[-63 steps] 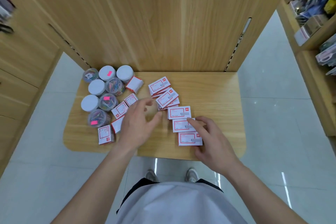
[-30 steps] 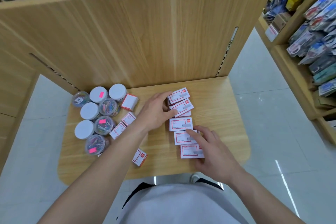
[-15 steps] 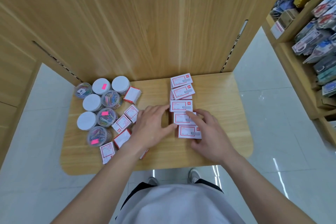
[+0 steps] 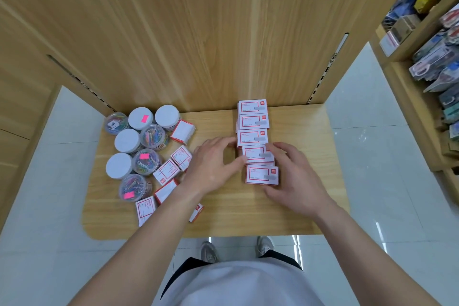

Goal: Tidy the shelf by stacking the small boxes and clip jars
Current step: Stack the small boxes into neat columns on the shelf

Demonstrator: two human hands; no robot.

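**Back panel** (image 4: 198,45): light wood, upright, directly behind the far end of the row of small boxes (image 4: 252,137).

**Shelf** (image 4: 298,206): matching wood board. It carries the row right of its centre.

**Rack of goods** (image 4: 437,62): packaged stock, well to the right of the row, across a strip of pale floor.

**Row of small boxes:** five white boxes with red frames, labels up. They line up one behind another from the back panel toward the person, each touching or overlapping the next. White edges show beneath several, so some appear two deep.

**Left hand** (image 4: 211,166): on the left side of the row, fingertips against the left ends of the third and fourth boxes counted from the back. Grip open, fingers extended, clasping nothing.

**Right hand** (image 4: 295,181): on the right side of the row, fingers laid along the right ends of the fourth and fifth boxes, thumb at the near edge of the fifth. Grip likewise open, pressing rather than clasping.

**Clip jars** (image 4: 139,146): eight round jars clustered well left of the row, touching one another. Four show white lids; four show coloured clips through clear plastic.

**Loose boxes** (image 4: 166,171): six, left of the row, between it and the jars, at mixed angles. One lies partly under the left forearm.

**Pink stickers** (image 4: 144,119): on three of the jars.
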